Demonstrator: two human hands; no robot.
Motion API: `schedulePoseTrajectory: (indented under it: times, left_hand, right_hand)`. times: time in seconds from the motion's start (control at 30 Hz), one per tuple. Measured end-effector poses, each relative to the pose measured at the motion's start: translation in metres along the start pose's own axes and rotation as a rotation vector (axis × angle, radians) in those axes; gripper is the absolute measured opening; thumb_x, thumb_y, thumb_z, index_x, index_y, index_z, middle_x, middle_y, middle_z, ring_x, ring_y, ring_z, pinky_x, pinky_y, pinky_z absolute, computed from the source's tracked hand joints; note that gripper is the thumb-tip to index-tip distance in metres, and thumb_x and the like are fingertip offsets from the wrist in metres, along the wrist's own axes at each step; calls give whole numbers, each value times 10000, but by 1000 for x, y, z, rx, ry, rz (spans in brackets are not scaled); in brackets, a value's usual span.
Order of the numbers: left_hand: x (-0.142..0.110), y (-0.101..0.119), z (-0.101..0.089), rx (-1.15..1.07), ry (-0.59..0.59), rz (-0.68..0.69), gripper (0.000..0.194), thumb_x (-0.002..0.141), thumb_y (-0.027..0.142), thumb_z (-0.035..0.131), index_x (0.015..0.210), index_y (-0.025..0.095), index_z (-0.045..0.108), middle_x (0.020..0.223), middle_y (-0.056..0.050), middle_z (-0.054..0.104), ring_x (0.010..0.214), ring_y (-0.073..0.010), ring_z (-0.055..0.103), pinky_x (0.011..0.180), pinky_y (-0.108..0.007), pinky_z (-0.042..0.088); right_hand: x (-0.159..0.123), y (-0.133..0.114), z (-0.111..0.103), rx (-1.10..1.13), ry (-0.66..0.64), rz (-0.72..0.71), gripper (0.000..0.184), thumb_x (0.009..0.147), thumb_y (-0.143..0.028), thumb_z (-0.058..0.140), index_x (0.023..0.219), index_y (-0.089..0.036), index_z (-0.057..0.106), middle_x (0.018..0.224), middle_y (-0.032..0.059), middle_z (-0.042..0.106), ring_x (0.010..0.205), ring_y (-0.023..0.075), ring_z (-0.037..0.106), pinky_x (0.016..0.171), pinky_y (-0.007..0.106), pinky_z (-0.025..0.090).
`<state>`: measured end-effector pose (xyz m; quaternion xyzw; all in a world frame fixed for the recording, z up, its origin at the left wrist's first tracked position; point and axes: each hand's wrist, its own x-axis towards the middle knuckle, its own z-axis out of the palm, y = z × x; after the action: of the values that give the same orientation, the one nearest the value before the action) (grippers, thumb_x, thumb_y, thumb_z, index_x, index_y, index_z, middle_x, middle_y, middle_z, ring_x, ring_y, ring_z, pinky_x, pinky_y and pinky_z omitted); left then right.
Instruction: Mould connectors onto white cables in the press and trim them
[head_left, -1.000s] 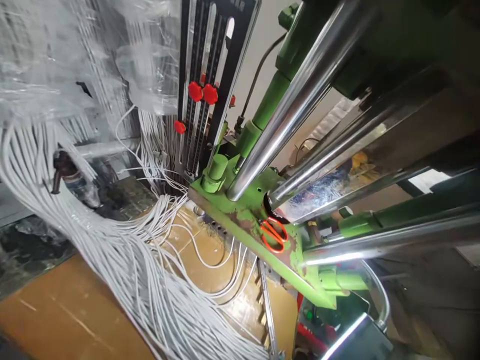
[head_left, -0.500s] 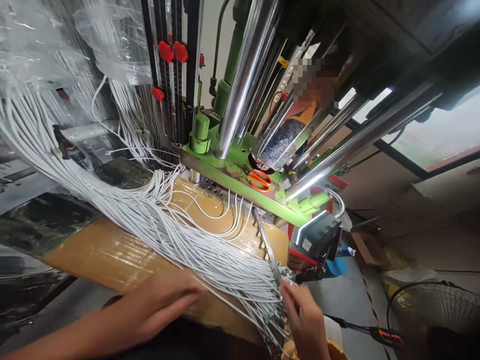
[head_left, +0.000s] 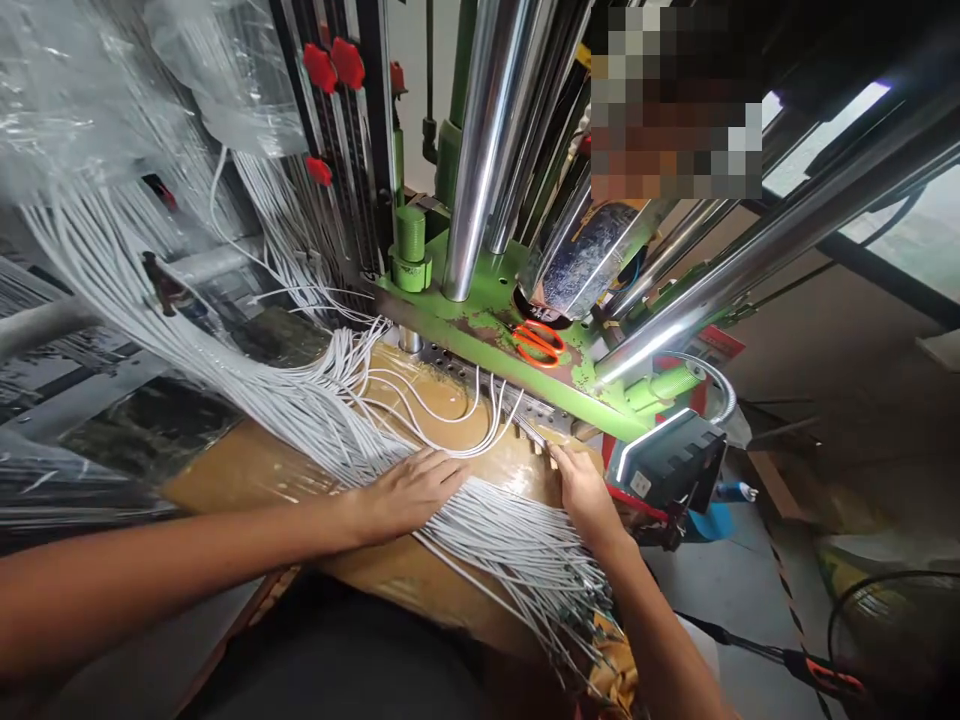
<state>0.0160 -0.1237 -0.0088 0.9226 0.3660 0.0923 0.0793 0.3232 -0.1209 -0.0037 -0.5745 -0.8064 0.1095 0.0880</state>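
Observation:
A thick bundle of white cables (head_left: pixel 495 535) runs from the upper left across a brown taped board (head_left: pixel 240 470) toward me. My left hand (head_left: pixel 409 490) lies flat on the bundle, fingers stretched out and pressing the cables down. My right hand (head_left: pixel 581 490) is at the bundle's right side. Its fingers are curled on a thin metal strip (head_left: pixel 534 434) that runs along the cable ends below the machine's green plate (head_left: pixel 480 340). A few loose cables loop (head_left: pixel 450 415) on the board just beyond my hands.
Chrome columns (head_left: pixel 484 150) rise from the green plate, where orange-handled scissors (head_left: pixel 538 343) lie. Red knobs (head_left: pixel 334 62) sit on a black slotted panel. A black lamp box (head_left: pixel 664 455) stands right of my right hand. Another person stands behind the machine. A fan guard (head_left: pixel 892 620) is at lower right.
Both hands came into view and moved forward. The left hand now rests higher on the bundle. The right hand slid up the metal strip toward the green plate.

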Motion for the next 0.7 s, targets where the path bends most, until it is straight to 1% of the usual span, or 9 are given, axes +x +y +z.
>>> schedulePoseTrajectory:
  times: [0.07,0.13,0.23,0.3,0.4,0.43,0.5,0.6,0.7]
  left_hand:
    - [7,0,-7,-44,-113,-42,404,909,148,416,1296,191,524,1106,-118,629,1017,-246,577,924,-368,423]
    - [17,-5,-14,-170,-240,-41,384,877,201,485,1252,207,567,1114,-115,628,1020,-266,576,917,-372,421]
    - [34,-20,-22,-426,-388,29,340,763,137,551,1072,219,669,1009,-58,664,947,-229,597,844,-289,425]
    - [42,-29,-23,-583,-437,23,287,688,116,585,943,194,693,868,-15,662,817,-184,593,713,-231,414]
    - [47,-38,-22,-830,-511,-61,204,664,229,688,852,150,679,734,14,614,667,-138,531,568,-206,354]
    - [47,-40,-22,-917,-531,-88,219,673,281,706,839,140,682,712,15,604,644,-131,517,555,-205,346]
    - [46,-43,-22,-1063,-538,-120,257,710,356,698,828,128,703,680,10,598,613,-121,501,550,-207,342]
    - [43,-46,-24,-1202,-548,-136,292,776,397,644,807,116,718,657,-2,588,567,-105,481,533,-208,345]
    - [42,-47,-23,-1301,-593,-186,346,814,450,603,761,116,676,653,-11,583,534,-91,489,503,-196,364]
  right_hand:
    - [-1,-15,10,-8,-16,-47,432,954,-141,315,1333,-113,521,1367,176,515,1236,282,475,1023,436,396]
    - [-11,-36,17,-23,-48,-89,406,947,-154,374,1319,-145,537,1355,163,525,1245,288,457,1021,443,379]
    - [-27,-58,12,23,-153,-39,345,937,-219,453,1253,-185,587,1092,134,638,1059,274,541,920,436,406]
    - [-28,-59,0,164,-272,-8,251,938,-293,479,1043,-183,679,883,74,640,888,221,568,822,361,432]
    - [-18,-51,-20,412,-392,-61,357,955,-364,449,755,-175,676,779,26,623,791,162,570,747,275,440]
    - [-13,-49,-24,476,-409,-79,358,950,-384,459,759,-178,682,794,23,635,806,161,577,767,274,441]
    - [-5,-50,-28,609,-429,-67,284,904,-419,544,902,-189,710,914,34,676,902,187,593,847,299,434]
    - [7,-61,-23,758,-425,25,356,860,-438,604,1126,-211,669,1091,45,685,1000,209,603,897,313,432]
    - [15,-71,-13,812,-413,100,306,871,-424,574,1011,-175,684,910,34,711,833,174,628,742,267,462]
